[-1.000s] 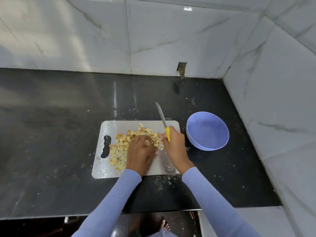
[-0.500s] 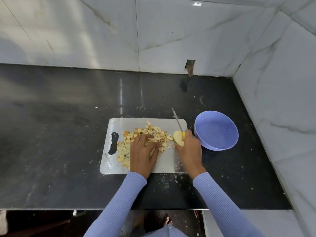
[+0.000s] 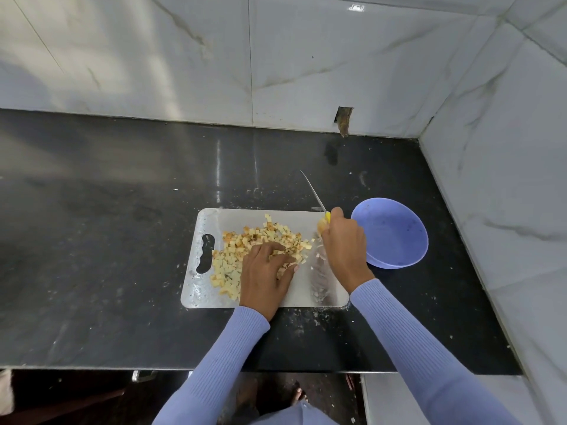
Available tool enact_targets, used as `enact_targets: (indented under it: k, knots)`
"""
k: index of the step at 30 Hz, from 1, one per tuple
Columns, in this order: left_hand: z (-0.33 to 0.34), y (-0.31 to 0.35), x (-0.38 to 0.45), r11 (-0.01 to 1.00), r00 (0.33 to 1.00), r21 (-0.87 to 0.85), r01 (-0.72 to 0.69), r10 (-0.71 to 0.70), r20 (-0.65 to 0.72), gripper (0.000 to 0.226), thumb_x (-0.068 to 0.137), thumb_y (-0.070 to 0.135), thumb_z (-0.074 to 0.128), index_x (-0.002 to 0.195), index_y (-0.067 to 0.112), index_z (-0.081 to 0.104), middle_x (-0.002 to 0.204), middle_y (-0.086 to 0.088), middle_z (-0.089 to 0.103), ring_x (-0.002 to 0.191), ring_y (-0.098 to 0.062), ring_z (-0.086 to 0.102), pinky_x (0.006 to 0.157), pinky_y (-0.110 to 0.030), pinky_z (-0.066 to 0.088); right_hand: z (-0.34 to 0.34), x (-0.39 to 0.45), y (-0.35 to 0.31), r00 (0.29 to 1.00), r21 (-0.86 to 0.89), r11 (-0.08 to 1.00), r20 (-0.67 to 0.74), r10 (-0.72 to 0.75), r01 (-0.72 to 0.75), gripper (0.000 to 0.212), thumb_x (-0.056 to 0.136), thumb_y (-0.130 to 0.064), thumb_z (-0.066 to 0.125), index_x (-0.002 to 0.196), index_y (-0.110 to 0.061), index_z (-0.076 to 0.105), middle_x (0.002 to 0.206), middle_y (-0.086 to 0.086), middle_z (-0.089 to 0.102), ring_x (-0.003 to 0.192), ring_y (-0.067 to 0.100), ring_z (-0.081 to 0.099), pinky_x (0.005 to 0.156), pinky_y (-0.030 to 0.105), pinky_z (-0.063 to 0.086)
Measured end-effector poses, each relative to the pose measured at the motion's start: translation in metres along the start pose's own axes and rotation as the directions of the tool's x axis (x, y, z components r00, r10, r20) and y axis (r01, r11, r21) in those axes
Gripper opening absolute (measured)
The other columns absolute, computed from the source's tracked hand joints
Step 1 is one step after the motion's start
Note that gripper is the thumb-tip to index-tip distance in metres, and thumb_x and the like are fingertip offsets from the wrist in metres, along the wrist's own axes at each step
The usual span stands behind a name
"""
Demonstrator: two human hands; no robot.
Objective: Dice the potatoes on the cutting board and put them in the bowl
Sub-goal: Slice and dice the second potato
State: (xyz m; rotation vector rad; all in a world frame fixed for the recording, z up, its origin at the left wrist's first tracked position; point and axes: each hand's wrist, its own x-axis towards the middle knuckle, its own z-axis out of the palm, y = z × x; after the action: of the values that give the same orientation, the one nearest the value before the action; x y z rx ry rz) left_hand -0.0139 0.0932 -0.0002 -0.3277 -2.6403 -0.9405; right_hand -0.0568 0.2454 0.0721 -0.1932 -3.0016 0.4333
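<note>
right hand [image 3: 343, 246] grips knife [image 3: 313, 191]; left hand [image 3: 265, 274] rests on diced potatoes [image 3: 242, 250].

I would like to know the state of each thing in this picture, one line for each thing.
Potato cubes: diced, piled on board.
Cutting board: flat on counter.
Bowl: upright, no potato inside.
Knife: lifted, gripped by right hand.
Left hand: resting on the cubes.

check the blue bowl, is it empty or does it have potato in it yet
Empty: the blue bowl shows only its bare inside, while the diced potatoes lie on the cutting board.
</note>
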Motion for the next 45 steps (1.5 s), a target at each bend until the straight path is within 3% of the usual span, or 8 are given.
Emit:
enact_targets:
  k: [3, 10, 15, 19, 24, 33, 38, 45]
  knots:
    - [0.001, 0.007, 0.002, 0.999, 1.000, -0.037, -0.009, 0.010, 0.005, 0.031, 0.085, 0.041, 0.052, 0.091, 0.020, 0.074, 0.098, 0.003, 0.064, 0.091, -0.019, 0.054, 0.074, -0.034, 0.043, 0.000, -0.010, 0.006, 0.996, 0.184, 0.983, -0.086, 0.011, 0.005, 0.016, 0.099, -0.026, 0.049, 0.097, -0.010, 0.051, 0.079, 0.008, 0.060, 0.068, 0.023, 0.057, 0.062, 0.035, 0.054]
    - [-0.002, 0.022, 0.002, 0.967, 0.989, -0.246, 0.062, -0.025, 0.149, 0.053, 0.077, 0.043, 0.069, 0.123, 0.019, 0.062, 0.114, 0.002, 0.066, 0.097, -0.017, 0.058, 0.083, -0.032, 0.046, 0.011, -0.059, 0.014, 0.983, 0.597, 0.793, -0.038, 0.182, -0.124, 0.014, 0.088, -0.024, 0.067, 0.087, -0.015, 0.057, 0.079, -0.002, 0.059, 0.073, 0.014, 0.058, 0.065, 0.007, 0.041]
    - [-0.004, 0.034, 0.013, 0.766, 0.930, -0.531, 0.362, -0.335, 0.150, 0.034, 0.073, 0.013, 0.080, 0.105, 0.018, 0.070, 0.097, 0.002, 0.070, 0.077, -0.009, 0.065, 0.074, -0.025, 0.055, 0.009, -0.066, 0.015, 0.966, 0.735, 0.665, -0.053, 0.253, -0.134, 0.011, 0.082, -0.014, 0.073, 0.085, -0.010, 0.063, 0.078, -0.007, 0.066, 0.075, 0.006, 0.064, 0.067, 0.005, 0.047]
    - [-0.003, 0.040, 0.024, 0.612, 0.854, -0.619, 0.491, -0.477, 0.206, 0.029, 0.066, 0.001, 0.083, 0.086, 0.019, 0.072, 0.082, -0.004, 0.072, 0.074, -0.020, 0.067, 0.072, -0.029, 0.057, 0.012, -0.064, 0.013, 0.962, 0.719, 0.678, -0.043, 0.269, -0.157, 0.012, 0.085, -0.016, 0.071, 0.092, -0.014, 0.061, 0.085, -0.003, 0.064, 0.079, 0.010, 0.063, 0.070, 0.006, 0.046]
    - [-0.015, 0.036, 0.021, 0.535, 0.828, -0.687, 0.492, -0.532, 0.178, 0.024, 0.063, -0.006, 0.082, 0.079, 0.010, 0.073, 0.076, -0.006, 0.071, 0.068, -0.011, 0.065, 0.067, -0.020, 0.054, 0.013, -0.052, 0.015, 0.978, 0.457, 0.876, -0.062, 0.201, -0.152, 0.016, 0.095, -0.018, 0.057, 0.108, -0.009, 0.055, 0.106, 0.006, 0.058, 0.096, 0.015, 0.055, 0.092, 0.028, 0.047]
    - [-0.007, 0.039, 0.002, 0.616, 0.818, -0.538, 0.575, -0.428, 0.385, 0.022, 0.064, -0.009, 0.080, 0.075, 0.008, 0.073, 0.070, 0.000, 0.069, 0.062, -0.001, 0.061, 0.064, -0.015, 0.051, 0.016, -0.022, 0.007, 0.997, 0.190, 0.979, 0.040, 0.071, -0.077, 0.012, 0.099, -0.006, 0.045, 0.106, -0.005, 0.054, 0.086, 0.008, 0.059, 0.060, 0.007, 0.041, 0.048, 0.014, 0.028]
    - [0.010, 0.040, -0.009, 0.796, 0.875, -0.385, 0.467, -0.356, 0.327, 0.011, 0.069, 0.003, 0.081, 0.076, 0.007, 0.073, 0.074, 0.001, 0.066, 0.064, -0.009, 0.059, 0.064, -0.017, 0.050, 0.010, -0.047, 0.022, 0.994, 0.298, 0.948, 0.067, 0.091, -0.107, 0.011, 0.097, -0.019, 0.052, 0.106, -0.013, 0.054, 0.096, 0.003, 0.059, 0.086, 0.016, 0.058, 0.076, 0.016, 0.045]
    - [0.015, 0.019, -0.007, 0.990, 0.921, -0.079, -0.120, 0.141, 0.363, 0.024, 0.069, 0.015, 0.080, 0.093, 0.021, 0.076, 0.105, 0.003, 0.069, 0.094, -0.022, 0.055, 0.079, -0.031, 0.043, -0.001, -0.096, 0.050, 0.951, 0.314, 0.925, 0.284, 0.124, -0.214, 0.017, 0.097, -0.035, 0.050, 0.096, -0.019, 0.045, 0.076, -0.009, 0.049, 0.067, 0.007, 0.055, 0.054, 0.013, 0.037]
